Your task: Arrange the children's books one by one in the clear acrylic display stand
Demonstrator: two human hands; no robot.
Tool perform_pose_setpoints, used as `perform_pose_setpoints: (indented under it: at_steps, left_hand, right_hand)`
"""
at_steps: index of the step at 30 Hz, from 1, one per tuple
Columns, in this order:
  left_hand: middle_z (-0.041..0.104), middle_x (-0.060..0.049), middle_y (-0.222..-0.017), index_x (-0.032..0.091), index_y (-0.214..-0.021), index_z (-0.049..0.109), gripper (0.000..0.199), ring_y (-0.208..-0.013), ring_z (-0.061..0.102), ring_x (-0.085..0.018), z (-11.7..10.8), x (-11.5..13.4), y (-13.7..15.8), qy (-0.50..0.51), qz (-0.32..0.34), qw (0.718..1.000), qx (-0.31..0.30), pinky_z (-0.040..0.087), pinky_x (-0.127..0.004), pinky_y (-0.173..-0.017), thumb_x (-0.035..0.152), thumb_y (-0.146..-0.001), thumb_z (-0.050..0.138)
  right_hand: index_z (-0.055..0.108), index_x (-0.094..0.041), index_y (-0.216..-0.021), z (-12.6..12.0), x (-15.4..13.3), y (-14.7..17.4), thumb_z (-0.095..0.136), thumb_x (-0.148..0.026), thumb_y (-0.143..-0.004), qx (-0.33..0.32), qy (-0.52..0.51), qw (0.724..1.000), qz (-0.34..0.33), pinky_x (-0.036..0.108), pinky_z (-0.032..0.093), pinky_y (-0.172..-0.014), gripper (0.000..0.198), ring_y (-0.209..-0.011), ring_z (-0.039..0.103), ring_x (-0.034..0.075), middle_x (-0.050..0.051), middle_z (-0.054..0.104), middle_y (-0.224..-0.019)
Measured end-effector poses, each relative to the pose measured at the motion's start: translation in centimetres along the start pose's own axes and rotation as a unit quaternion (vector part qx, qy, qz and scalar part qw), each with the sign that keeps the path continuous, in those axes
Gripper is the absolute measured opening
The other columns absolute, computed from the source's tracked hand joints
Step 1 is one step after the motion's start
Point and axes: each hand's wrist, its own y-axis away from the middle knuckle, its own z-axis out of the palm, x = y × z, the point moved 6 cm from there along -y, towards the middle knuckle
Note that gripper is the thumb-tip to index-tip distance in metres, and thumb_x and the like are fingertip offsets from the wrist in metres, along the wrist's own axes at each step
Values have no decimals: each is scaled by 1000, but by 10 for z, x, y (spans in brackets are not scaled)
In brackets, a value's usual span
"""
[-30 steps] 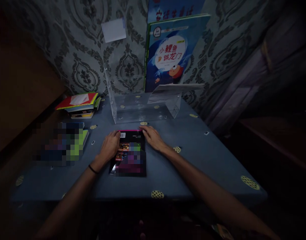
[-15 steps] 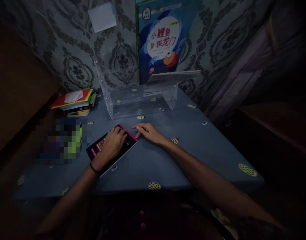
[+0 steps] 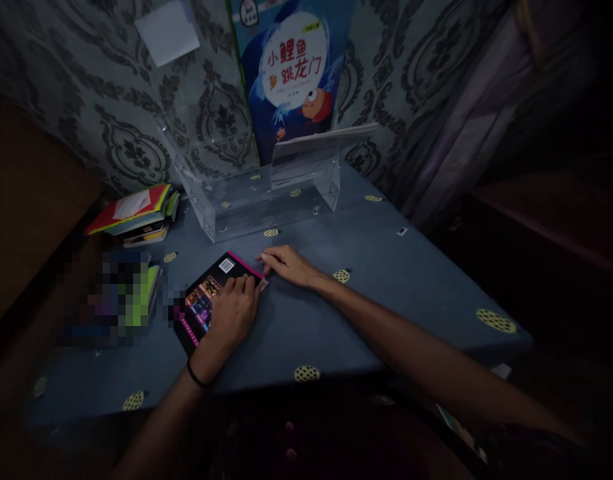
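A black book [image 3: 219, 275] with a pink strip along its far edge, a barcode and small colour pictures lies flat and turned at an angle on the table. My left hand [image 3: 233, 308], a dark band at its wrist, rests over the book's right side. Its fingers lie bent on the cover, their tips at the far right corner, and they hide that side. My right hand [image 3: 289, 265] is low over the table just right of the pink strip. Its index finger points left and its thumb is partly hidden; nothing shows in it.
The blue table cover [image 3: 296, 320] has pineapple prints. A clear acrylic stand [image 3: 201, 210] with a pale sheet [image 3: 306, 157] is at the back. A blue picture book [image 3: 296, 67] stands against the wall. Stacked books [image 3: 136, 213] and a blurred-out pile [image 3: 111, 300] are at left.
The view has shifted slightly. My left hand has moved toward the book's near right side, uncovering the barcode and more pictures. My right hand has stayed beside the pink strip.
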Motion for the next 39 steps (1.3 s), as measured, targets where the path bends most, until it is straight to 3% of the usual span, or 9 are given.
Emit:
perform_pose_setpoints:
  at_steps: [10, 26, 34, 39]
  left_hand:
    - [75, -8, -95, 18, -97, 70, 31, -91, 68, -24, -10, -9, -3, 45, -13, 999, -20, 42, -31, -67, 28, -104, 41]
    - [75, -11, -101, 17, -105, 66, 28, -93, 69, -25, -11, -4, -1, 9, -9, 999, -37, 48, -31, -68, 22, -103, 39]
    - [72, -12, -117, 16, -115, 66, 28, -101, 68, -25, -4, 1, 2, 0, 2, 1000, -20, 51, -34, -77, 25, -103, 42]
    - [69, -13, -128, 14, -122, 64, 31, -109, 66, -27, 3, 3, 7, 5, 9, 1000, 8, 53, -36, -82, 29, -102, 46]
  right_hand:
    - [75, -15, -104, -2, -2, 0, 44, -28, -100, -8, -13, 1000, 16, 26, 44, -69, 34, -72, 67, 16, 3, 75, -72]
    - [74, -15, -102, -3, -1, 0, 46, -29, -100, -5, -10, 1000, 25, 27, 46, -71, 31, -70, 66, 15, 3, 76, -74]
    - [74, -13, -100, -13, -11, 3, 45, -30, -99, 57, -15, 998, 0, 26, 44, -67, 34, -67, 64, 15, 4, 74, -71]
    - [73, -16, -87, -3, -19, 6, 44, -29, -100, 5, 22, 1000, -16, 25, 40, -65, 34, -62, 59, 13, 1, 71, -68]
